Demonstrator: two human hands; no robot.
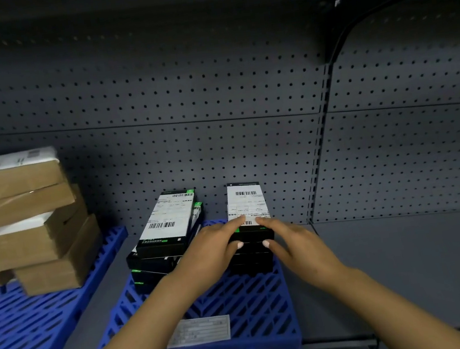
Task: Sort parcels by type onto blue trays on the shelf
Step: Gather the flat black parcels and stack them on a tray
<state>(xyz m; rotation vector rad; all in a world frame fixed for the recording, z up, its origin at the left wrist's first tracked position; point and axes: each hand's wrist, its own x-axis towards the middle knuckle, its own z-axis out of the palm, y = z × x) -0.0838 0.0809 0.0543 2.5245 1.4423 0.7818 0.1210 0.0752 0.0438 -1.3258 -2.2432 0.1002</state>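
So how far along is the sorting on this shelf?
Done: brown cardboard boxes are piled on the left blue tray, and a leaning stack of black boxes sits on the middle blue tray. In hand: the left hand and right hand both hold the top box of a second black stack. Left: unclear, since no unsorted parcels show in this view.

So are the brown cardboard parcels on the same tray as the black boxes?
No, the brown parcels sit on the left blue tray, the black boxes on the middle tray.
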